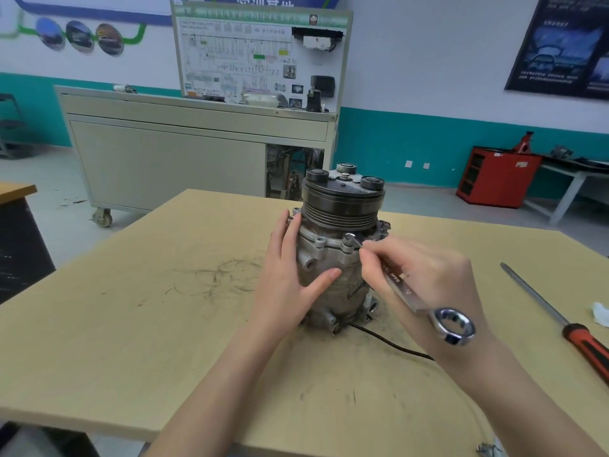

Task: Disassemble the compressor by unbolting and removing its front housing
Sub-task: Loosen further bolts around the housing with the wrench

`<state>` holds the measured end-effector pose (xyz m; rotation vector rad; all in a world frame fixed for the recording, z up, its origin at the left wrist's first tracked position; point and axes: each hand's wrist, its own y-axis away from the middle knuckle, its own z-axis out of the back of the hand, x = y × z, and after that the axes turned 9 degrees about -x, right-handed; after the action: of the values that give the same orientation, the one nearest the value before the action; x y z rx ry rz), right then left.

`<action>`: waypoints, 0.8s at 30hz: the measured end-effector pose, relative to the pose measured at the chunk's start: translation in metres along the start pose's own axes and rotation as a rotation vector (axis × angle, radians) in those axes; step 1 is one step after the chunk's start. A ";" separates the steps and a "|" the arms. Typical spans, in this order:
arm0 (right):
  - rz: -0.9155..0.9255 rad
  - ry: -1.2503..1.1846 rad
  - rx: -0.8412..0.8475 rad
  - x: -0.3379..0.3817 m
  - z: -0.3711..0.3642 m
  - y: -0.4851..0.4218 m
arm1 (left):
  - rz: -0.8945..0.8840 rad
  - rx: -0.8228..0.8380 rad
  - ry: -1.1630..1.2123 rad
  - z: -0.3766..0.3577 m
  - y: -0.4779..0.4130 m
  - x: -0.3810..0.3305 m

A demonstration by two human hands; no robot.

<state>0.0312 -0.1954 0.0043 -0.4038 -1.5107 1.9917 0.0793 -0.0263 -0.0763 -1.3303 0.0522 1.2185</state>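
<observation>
Scuffed table (131, 324): left hand (290, 278) braced the compressor (342, 286), fingers straight, steadying it; right hand (425, 282) gripped the wrench (406, 290) seated on a housing bolt (349, 238).

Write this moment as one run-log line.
left hand: steadies compressor | right hand: holds wrench at housing bolt | screwdriver: lying on table

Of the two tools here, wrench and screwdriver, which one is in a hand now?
The wrench: the right hand holds it against a bolt on the compressor. The screwdriver lies untouched on the table.
</observation>
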 end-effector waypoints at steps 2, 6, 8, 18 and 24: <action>-0.042 -0.046 0.008 -0.001 0.000 0.001 | 0.004 -0.001 0.004 0.000 0.000 -0.001; -0.443 -0.575 0.212 -0.042 0.006 -0.006 | 0.014 0.005 0.002 0.000 0.000 -0.001; -0.579 -0.830 0.346 -0.075 0.005 -0.014 | 0.007 0.001 -0.002 0.000 0.001 0.001; -0.848 -1.212 0.604 -0.131 -0.036 -0.037 | 0.005 0.004 -0.018 -0.001 0.001 0.002; -0.790 -1.380 0.349 -0.109 -0.005 -0.031 | 0.003 0.012 -0.003 0.001 0.001 0.001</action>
<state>0.1271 -0.2547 0.0195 1.7456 -1.4775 1.7055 0.0784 -0.0253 -0.0767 -1.3188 0.0593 1.2205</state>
